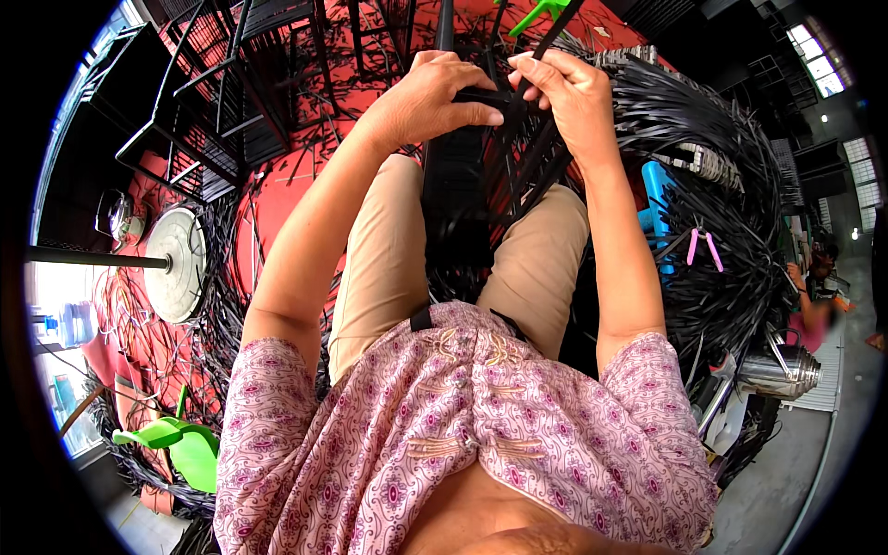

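**Both hands closed on black strips above the lap**

The red floor (287, 185) fills the upper part of the view, littered with loose black strips. On the person's right a great heap of black strips (712, 185) curves round from top to bottom; a pair of pink-handled pliers (703, 245) lies on it, and a blue plastic piece (657, 199) shows at its inner edge. To the left stand black metal frames (213, 102), with a round fan base (176, 264) and its pole nearer the rim. A green plastic scoop (180, 444) lies at lower left, nothing visible in it. A steel flask (782, 370) rests at lower right.

Between the knees rises a black woven panel (462, 176), standing upright from the lap. The left hand (425, 97) is clenched over its top edge, fingers wrapped across the front. The right hand (573, 92), just beside it and nearly touching, pinches a bundle of loose strip ends (532, 153) that slant down across the panel.

Another person sits far off at the right rim.
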`<state>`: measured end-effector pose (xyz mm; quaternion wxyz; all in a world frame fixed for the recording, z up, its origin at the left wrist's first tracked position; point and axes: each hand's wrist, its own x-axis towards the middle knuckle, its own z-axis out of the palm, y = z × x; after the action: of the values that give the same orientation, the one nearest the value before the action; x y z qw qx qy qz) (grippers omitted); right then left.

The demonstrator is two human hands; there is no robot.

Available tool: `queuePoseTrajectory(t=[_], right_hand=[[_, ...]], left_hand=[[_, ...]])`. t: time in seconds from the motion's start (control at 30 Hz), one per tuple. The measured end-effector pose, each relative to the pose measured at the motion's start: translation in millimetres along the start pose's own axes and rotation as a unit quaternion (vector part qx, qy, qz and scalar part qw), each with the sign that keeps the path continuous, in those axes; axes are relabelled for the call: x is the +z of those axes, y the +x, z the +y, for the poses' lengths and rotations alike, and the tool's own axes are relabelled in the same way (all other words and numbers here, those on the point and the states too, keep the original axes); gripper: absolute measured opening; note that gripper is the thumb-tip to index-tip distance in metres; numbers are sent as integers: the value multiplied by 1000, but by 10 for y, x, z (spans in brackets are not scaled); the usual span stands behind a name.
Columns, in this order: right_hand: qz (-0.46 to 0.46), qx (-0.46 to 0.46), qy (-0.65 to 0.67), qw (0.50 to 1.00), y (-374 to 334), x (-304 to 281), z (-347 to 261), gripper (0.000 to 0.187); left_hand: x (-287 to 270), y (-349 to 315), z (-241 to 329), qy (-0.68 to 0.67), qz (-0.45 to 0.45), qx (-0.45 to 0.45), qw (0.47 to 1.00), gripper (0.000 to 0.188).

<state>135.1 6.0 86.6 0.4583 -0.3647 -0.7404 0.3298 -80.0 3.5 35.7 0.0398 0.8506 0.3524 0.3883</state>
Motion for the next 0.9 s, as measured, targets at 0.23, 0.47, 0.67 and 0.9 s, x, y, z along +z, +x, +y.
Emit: queuePoseTrajectory(t=[0.23, 0.47, 0.67, 0.9], right_hand=[[-17, 17, 37, 999, 143, 47, 122, 27], [18, 166, 430, 887, 487, 312, 257, 26], [8, 167, 430, 887, 622, 255, 246, 21], [-4, 141, 407, 902, 398, 251, -181, 20]], left_hand=[[89, -6, 99, 11, 46, -60, 997, 50], [88, -21, 63, 40, 38, -47, 997, 50], [197, 53, 80, 74, 43, -43, 995, 55], [116, 57, -17, 72, 18, -23, 997, 77]])
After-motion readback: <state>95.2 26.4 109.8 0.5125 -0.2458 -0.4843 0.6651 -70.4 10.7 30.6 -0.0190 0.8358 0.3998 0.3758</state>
